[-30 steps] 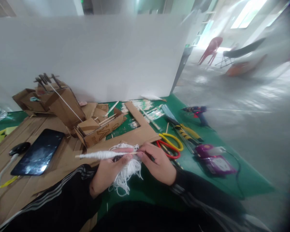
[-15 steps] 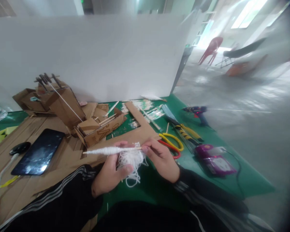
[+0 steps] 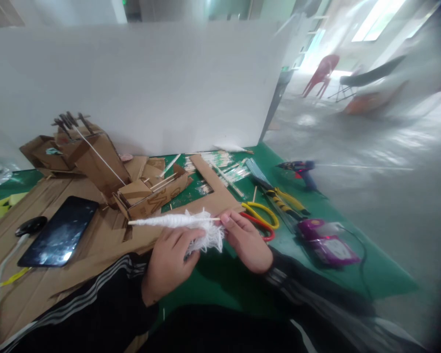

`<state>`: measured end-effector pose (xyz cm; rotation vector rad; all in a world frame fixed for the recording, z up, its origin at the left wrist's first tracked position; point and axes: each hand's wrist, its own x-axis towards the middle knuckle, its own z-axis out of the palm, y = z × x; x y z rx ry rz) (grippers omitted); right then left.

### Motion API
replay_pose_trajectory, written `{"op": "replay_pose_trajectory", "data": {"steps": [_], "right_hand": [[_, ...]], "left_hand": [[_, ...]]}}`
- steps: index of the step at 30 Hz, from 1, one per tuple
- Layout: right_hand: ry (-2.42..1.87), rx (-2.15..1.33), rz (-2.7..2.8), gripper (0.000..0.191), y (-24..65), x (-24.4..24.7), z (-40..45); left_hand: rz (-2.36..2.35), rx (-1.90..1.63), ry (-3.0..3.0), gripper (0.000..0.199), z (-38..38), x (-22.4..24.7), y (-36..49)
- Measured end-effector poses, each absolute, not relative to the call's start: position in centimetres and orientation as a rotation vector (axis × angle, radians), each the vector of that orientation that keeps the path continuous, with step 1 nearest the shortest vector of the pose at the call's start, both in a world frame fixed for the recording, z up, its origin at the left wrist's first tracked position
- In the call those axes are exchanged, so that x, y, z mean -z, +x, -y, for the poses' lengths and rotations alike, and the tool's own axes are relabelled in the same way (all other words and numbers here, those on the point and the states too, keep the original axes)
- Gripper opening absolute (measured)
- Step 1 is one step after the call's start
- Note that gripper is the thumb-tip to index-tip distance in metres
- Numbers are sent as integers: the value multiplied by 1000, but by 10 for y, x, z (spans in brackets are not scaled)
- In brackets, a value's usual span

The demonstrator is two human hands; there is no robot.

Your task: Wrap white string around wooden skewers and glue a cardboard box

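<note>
My right hand (image 3: 247,240) pinches the right end of a thin wooden stick (image 3: 132,222) between thumb and fingers. White string is wound thickly around that stick, making a tapered bundle (image 3: 161,220). My left hand (image 3: 172,262) is closed around a loose, tangled clump of white string (image 3: 211,235), just below the stick. The clump bulges out between the two hands, and part of it is hidden behind my left fingers. The stick lies nearly level above the green table, its left tip sticking out bare.
Cardboard structures (image 3: 95,162) with sticks stand at back left, beside a dark phone (image 3: 59,230). Behind my hands lie an L-shaped cardboard piece (image 3: 220,193), scissors with red and yellow handles (image 3: 262,215) and pliers (image 3: 290,201). A glue gun (image 3: 301,169) and purple device (image 3: 327,245) sit right.
My left hand has turned over, its back now facing up, and gathered the string clump. The hanging loops have drawn up, and the wound stick has risen slightly at its left end.
</note>
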<state>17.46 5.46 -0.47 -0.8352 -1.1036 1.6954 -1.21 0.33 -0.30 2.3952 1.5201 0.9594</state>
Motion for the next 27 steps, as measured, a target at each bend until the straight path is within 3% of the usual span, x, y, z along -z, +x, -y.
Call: {"op": "replay_pose_trajectory", "data": {"steps": [23,27], "right_hand": [[-1031,-1378,926,38,157,6,-51],[-964,-1326,880,35,167,0,-60]], "left_hand": [[-1150,-790,2556,4,2,15,0],[-1189,-782,2515,21,5,12,0]]}}
